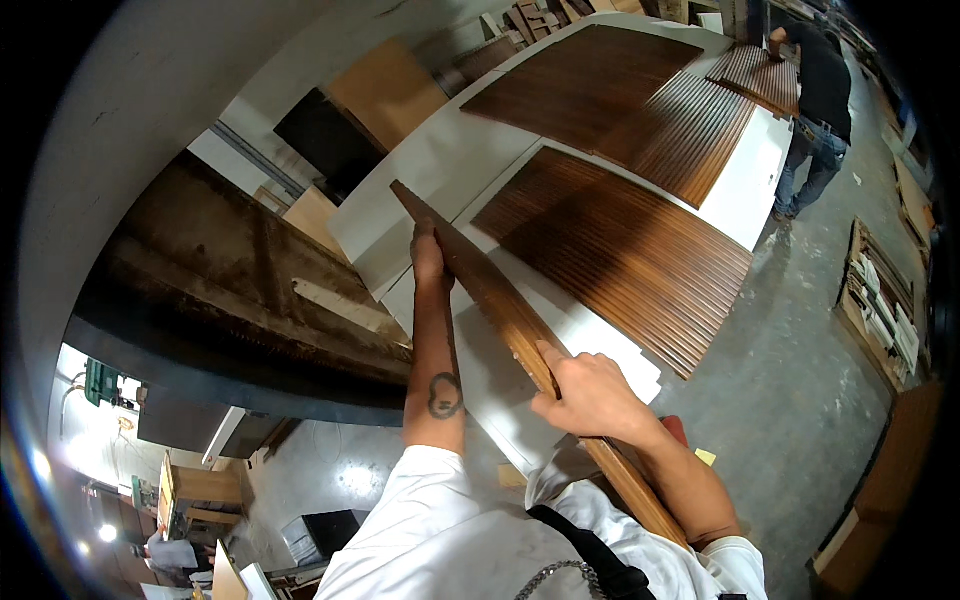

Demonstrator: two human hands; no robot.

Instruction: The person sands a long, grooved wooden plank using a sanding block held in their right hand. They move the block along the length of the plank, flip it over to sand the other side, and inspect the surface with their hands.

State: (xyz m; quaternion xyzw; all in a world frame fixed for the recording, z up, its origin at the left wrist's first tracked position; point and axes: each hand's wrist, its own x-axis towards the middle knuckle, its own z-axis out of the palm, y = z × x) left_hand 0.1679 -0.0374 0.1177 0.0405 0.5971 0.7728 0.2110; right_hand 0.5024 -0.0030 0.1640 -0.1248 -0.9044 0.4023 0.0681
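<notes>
Think of the view as a clock. The long brown board (pixel 505 310) is running from 5 o'clock, close by the white shirt (pixel 410 520), up to 11 o'clock. At 4 o'clock, the right hand (pixel 592 392) is gripping the board nearer its close end. At 10 o'clock, the left hand (pixel 428 255) is holding the board's left edge nearer its far end, with some fingers hiding. Past the board, a bumpy brown panel (pixel 620 250) is lying on the white desk (pixel 740 195) toward 2 or 3 o'clock. Farther off, at 2 o'clock, another person (pixel 825 95) is bending over.
</notes>
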